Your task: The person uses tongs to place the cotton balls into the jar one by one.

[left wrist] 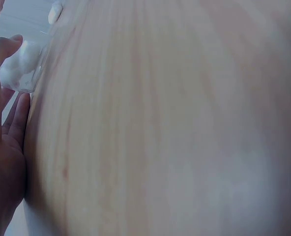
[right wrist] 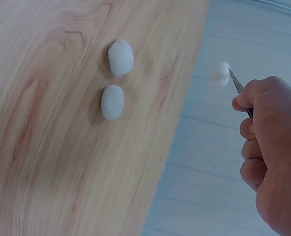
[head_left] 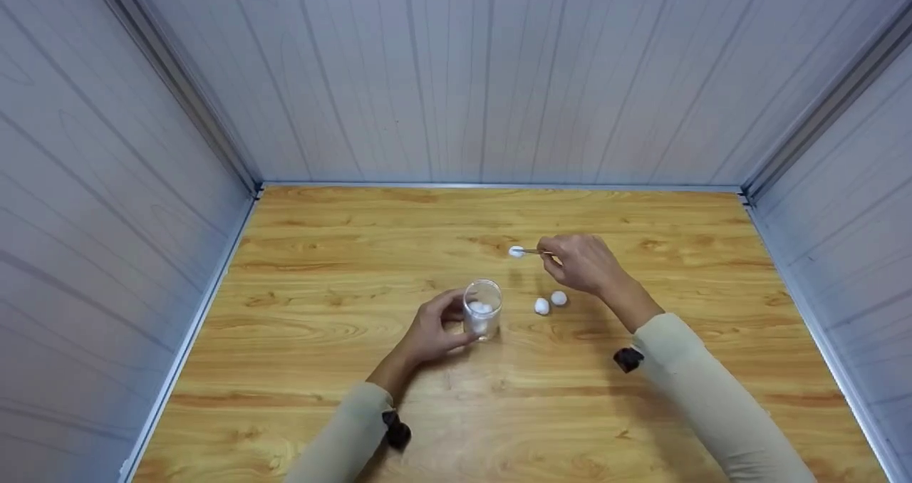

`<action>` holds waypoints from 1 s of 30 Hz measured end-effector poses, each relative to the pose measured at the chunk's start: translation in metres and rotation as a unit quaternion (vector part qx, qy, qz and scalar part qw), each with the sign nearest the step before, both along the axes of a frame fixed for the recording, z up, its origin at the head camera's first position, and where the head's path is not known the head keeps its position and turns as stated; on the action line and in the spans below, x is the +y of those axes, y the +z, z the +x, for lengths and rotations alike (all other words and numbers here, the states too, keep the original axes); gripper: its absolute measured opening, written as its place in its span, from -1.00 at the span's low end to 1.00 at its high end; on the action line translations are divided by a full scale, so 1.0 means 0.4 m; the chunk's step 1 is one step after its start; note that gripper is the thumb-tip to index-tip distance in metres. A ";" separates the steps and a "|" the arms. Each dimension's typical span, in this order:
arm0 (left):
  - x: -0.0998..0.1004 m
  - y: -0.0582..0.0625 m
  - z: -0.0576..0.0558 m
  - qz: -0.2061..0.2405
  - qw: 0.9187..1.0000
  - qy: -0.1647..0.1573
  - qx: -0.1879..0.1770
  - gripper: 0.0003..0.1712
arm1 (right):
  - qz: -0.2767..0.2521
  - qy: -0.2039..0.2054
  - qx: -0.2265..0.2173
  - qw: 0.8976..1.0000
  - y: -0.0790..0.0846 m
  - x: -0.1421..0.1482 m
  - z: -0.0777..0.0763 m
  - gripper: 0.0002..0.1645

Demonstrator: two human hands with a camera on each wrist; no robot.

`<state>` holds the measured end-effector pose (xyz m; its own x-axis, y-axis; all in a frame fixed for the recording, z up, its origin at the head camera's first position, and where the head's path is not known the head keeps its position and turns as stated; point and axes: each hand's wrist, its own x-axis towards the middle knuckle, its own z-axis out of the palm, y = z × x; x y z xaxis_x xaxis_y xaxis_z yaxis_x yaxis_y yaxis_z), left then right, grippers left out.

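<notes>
My left hand grips a clear glass cup that stands upright on the table. White cotton balls lie inside the cup, and the left wrist view shows the thumb across its side. My right hand is raised above the table and pinches metal tweezers. A cotton ball is held at the tweezers' tips, up and to the right of the cup in the head view. Two loose cotton balls, one nearer the cup and one farther right, sit on the wood below the right hand.
The wood-grain table is bounded by pale panel walls at the back, left and right. A small black device is strapped at the right wrist, and another at the left.
</notes>
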<state>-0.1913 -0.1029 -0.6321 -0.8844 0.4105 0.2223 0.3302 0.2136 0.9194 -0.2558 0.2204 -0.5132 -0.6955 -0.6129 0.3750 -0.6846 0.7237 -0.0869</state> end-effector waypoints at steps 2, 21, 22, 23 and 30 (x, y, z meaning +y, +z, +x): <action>0.000 0.000 0.000 0.003 1.000 0.000 -0.004 -0.21 | -0.004 0.006 0.010 1.000 0.003 -0.003 0.004 -0.95; 0.002 0.003 0.000 0.001 1.000 0.007 -0.002 -0.22 | -0.036 0.066 0.065 0.995 0.038 -0.038 0.049 -0.92; 0.002 0.002 0.000 0.000 1.000 0.007 -0.002 -0.22 | -0.039 0.068 0.065 0.995 0.041 -0.039 0.053 -0.92; 0.002 0.002 0.000 -0.001 1.000 0.007 -0.002 -0.22 | -0.042 0.070 0.065 0.995 0.045 -0.040 0.057 -0.91; 0.004 0.005 0.001 -0.011 1.000 0.008 -0.009 -0.19 | -0.045 0.081 0.063 0.994 0.061 -0.053 0.081 -0.89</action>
